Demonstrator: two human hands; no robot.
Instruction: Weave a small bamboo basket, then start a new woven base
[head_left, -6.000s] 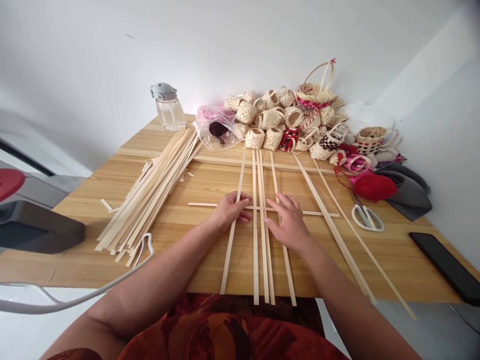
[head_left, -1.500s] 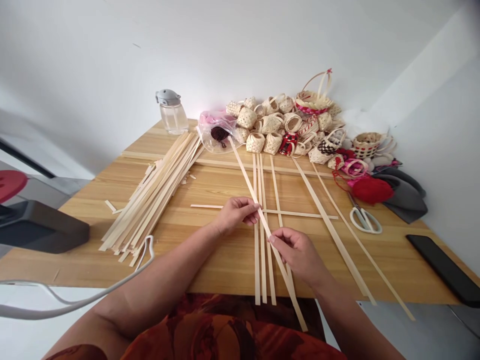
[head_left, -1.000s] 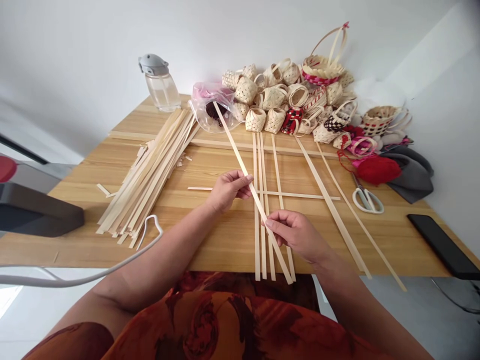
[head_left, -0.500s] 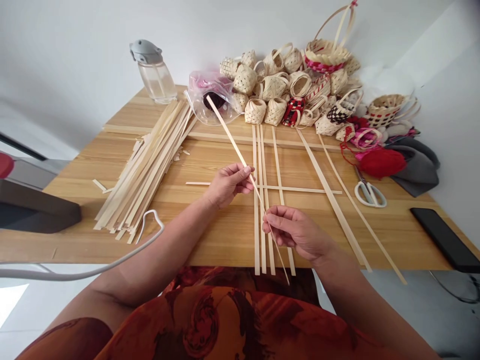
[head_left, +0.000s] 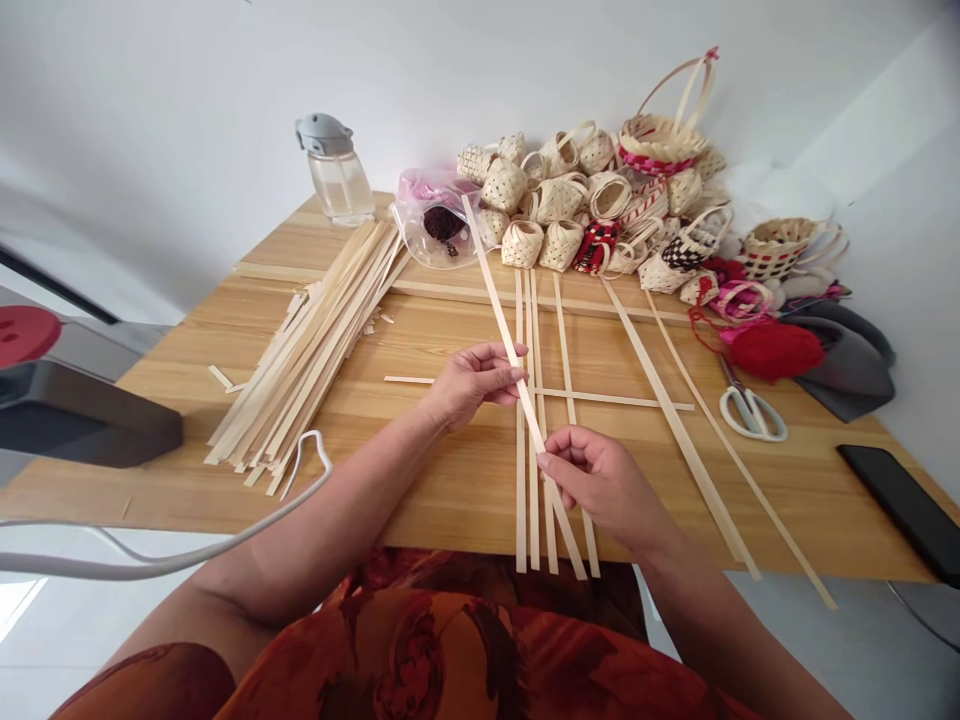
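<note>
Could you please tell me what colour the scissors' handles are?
The scissors' handles are white, seen best in the head view.

White wall [head_left: 187, 90] behind wooden table [head_left: 300, 500]; pale floor [head_left: 45, 640] below (glossy, bright patch at left).

A small handicraft workspace, whether in a home or shop unclear: a wood-grain counter [head_left: 450, 500] against a plain white wall [head_left: 187, 90], with a heap of little woven baskets [head_left: 559, 200] along its far edge, pale flat strips [head_left: 307, 350] bundled toward the left, and red yarn [head_left: 776, 348] and scissors [head_left: 752, 412] toward the right.
</note>
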